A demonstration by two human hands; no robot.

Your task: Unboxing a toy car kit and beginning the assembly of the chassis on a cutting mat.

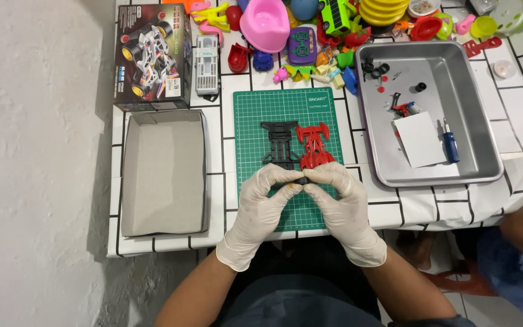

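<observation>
Both my gloved hands, left hand (260,203) and right hand (339,203), pinch the black chassis (281,147) at its near end. Its long axis runs away from me; the red body shell (313,145) touches its right side.

Small part btwn fingertips (290,189) hidden; chassis (279,145) rear covered.

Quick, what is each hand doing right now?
Left hand: closed, pinching the near end of the black plastic toy car chassis.
Right hand: closed, pinching the same end beside the red plastic car body.

Red car body (313,145), black chassis (279,142), green mat (255,115)
</observation>
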